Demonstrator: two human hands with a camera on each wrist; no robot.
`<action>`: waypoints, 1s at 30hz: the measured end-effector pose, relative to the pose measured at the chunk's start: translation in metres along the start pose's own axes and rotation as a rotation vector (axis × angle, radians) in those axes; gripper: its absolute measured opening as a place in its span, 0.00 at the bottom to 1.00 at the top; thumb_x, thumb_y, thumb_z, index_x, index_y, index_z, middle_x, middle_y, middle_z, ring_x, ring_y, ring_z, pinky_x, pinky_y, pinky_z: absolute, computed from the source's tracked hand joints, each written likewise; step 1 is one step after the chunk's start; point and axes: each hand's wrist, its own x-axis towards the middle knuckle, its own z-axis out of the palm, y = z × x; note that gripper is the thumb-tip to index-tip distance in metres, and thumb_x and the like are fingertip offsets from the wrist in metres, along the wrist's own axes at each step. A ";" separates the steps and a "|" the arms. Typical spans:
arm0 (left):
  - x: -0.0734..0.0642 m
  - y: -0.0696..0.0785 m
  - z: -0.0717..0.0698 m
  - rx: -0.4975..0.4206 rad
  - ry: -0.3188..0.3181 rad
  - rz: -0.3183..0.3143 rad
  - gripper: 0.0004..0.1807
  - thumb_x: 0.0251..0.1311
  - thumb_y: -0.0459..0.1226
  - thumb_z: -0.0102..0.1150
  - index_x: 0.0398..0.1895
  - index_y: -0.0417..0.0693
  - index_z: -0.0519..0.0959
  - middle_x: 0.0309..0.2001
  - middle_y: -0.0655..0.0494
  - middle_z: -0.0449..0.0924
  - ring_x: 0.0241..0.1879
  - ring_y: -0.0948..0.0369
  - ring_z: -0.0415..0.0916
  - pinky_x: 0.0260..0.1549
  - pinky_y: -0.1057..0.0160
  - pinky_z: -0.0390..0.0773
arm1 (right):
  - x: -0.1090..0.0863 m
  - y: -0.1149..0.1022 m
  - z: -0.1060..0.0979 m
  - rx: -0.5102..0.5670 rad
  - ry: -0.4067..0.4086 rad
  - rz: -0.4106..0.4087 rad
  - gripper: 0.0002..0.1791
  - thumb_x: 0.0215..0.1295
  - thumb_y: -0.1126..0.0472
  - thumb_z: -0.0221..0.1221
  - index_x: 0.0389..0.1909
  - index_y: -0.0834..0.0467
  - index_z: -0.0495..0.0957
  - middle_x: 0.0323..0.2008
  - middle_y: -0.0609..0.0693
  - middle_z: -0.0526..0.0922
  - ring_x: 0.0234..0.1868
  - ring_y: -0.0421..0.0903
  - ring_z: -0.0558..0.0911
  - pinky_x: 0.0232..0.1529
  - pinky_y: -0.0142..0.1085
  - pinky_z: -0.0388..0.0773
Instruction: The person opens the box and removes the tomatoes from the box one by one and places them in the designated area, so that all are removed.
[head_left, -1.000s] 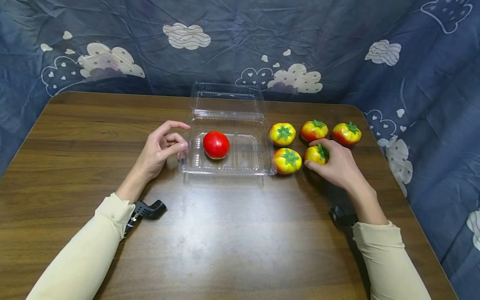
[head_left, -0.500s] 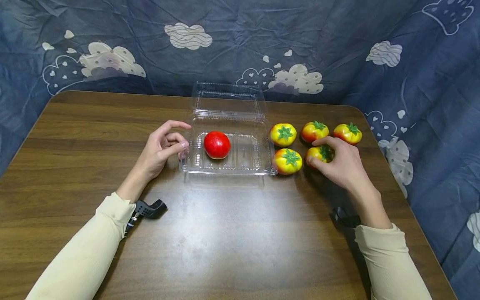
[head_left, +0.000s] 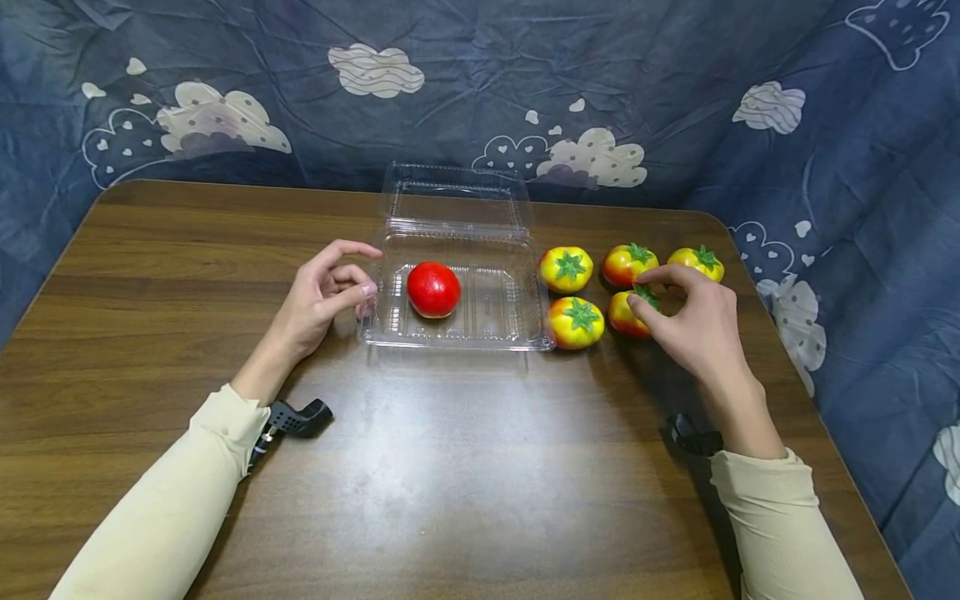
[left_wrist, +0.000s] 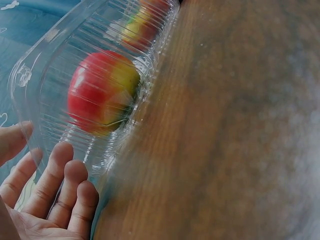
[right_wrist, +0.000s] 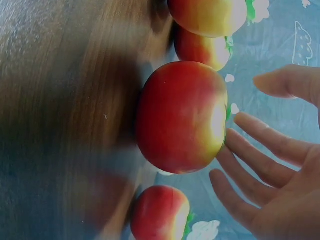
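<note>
A clear plastic clamshell container (head_left: pixel 457 343) stands with its lid raised at the back. Inside its left half sits a tomato (head_left: pixel 433 290), red side up; its yellow underside shows in the left wrist view. My left hand (head_left: pixel 318 304) rests by the container's left wall, fingers loosely bent; whether they touch the plastic I cannot tell. My right hand (head_left: pixel 693 321) hovers over the front-right red-and-yellow tomato (head_left: pixel 628 315), thumb and fingers spread around its green leafy top. In the right wrist view, the fingers appear beside that tomato (right_wrist: pixel 180 117), not closed round it.
Several more tomatoes with green tops stand right of the container: a near one (head_left: pixel 576 322) against its corner, one behind it (head_left: pixel 566 269), and two at the back right (head_left: pixel 628 264). A wooden table (head_left: pixel 450 467) holds everything. A blue cloud-print curtain (head_left: pixel 450 125) hangs behind.
My right hand has drawn back slightly to the right and loosened from the front-right tomato, which shifted a little right, then back left. My left hand and the container have stayed put.
</note>
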 end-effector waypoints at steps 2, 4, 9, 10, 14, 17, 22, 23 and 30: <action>0.000 0.000 0.000 -0.001 -0.001 -0.003 0.22 0.65 0.20 0.59 0.62 0.32 0.74 0.27 0.49 0.82 0.22 0.55 0.75 0.25 0.65 0.79 | 0.000 0.000 0.000 0.009 0.011 0.008 0.20 0.66 0.51 0.69 0.52 0.59 0.85 0.50 0.61 0.87 0.53 0.61 0.81 0.57 0.54 0.72; -0.001 0.000 0.000 0.000 0.000 -0.005 0.22 0.65 0.20 0.59 0.62 0.32 0.74 0.27 0.49 0.82 0.22 0.55 0.75 0.25 0.65 0.79 | 0.000 0.001 0.001 0.016 0.028 0.009 0.20 0.66 0.51 0.69 0.52 0.59 0.85 0.51 0.61 0.87 0.54 0.61 0.81 0.59 0.55 0.71; -0.001 0.001 -0.001 0.005 -0.001 -0.004 0.22 0.65 0.20 0.59 0.63 0.32 0.73 0.27 0.49 0.82 0.22 0.54 0.74 0.25 0.64 0.79 | 0.001 0.001 0.002 0.044 0.093 -0.010 0.19 0.66 0.51 0.69 0.52 0.58 0.86 0.50 0.58 0.88 0.55 0.59 0.82 0.60 0.55 0.71; -0.001 0.001 -0.001 0.005 -0.001 -0.003 0.22 0.65 0.20 0.59 0.63 0.32 0.73 0.27 0.49 0.82 0.22 0.54 0.74 0.25 0.64 0.79 | 0.002 0.000 0.002 0.047 0.105 -0.015 0.19 0.65 0.51 0.69 0.52 0.58 0.86 0.50 0.58 0.88 0.55 0.59 0.82 0.61 0.55 0.71; 0.000 0.001 0.000 -0.001 -0.003 -0.005 0.22 0.65 0.20 0.59 0.63 0.32 0.74 0.27 0.49 0.82 0.22 0.54 0.75 0.25 0.65 0.79 | 0.003 -0.001 0.003 0.054 0.125 -0.020 0.20 0.66 0.51 0.70 0.53 0.58 0.86 0.51 0.57 0.88 0.55 0.58 0.83 0.62 0.56 0.72; 0.000 0.001 0.000 -0.003 -0.002 -0.006 0.22 0.65 0.20 0.59 0.62 0.33 0.74 0.28 0.49 0.82 0.22 0.56 0.75 0.25 0.65 0.79 | 0.004 -0.003 0.003 0.059 0.131 -0.013 0.20 0.66 0.51 0.70 0.54 0.58 0.86 0.52 0.57 0.88 0.56 0.57 0.83 0.64 0.56 0.74; 0.000 0.001 0.001 0.003 0.000 -0.006 0.22 0.65 0.20 0.59 0.63 0.32 0.73 0.28 0.49 0.82 0.22 0.56 0.76 0.25 0.65 0.79 | 0.006 -0.007 0.000 0.079 0.154 0.030 0.20 0.70 0.48 0.68 0.57 0.55 0.85 0.54 0.53 0.87 0.58 0.54 0.84 0.65 0.41 0.80; 0.000 0.001 0.001 0.002 -0.001 -0.006 0.22 0.65 0.20 0.59 0.63 0.32 0.73 0.28 0.49 0.82 0.22 0.56 0.76 0.25 0.65 0.79 | 0.007 -0.008 -0.001 0.081 0.163 0.040 0.21 0.71 0.47 0.67 0.57 0.54 0.85 0.55 0.53 0.87 0.58 0.53 0.84 0.64 0.36 0.80; 0.001 0.001 0.000 0.005 0.003 -0.003 0.22 0.65 0.20 0.60 0.63 0.32 0.73 0.28 0.50 0.83 0.22 0.56 0.75 0.25 0.65 0.79 | 0.008 -0.014 -0.002 0.098 0.209 0.029 0.22 0.72 0.43 0.65 0.57 0.52 0.85 0.55 0.49 0.88 0.57 0.49 0.84 0.53 0.16 0.71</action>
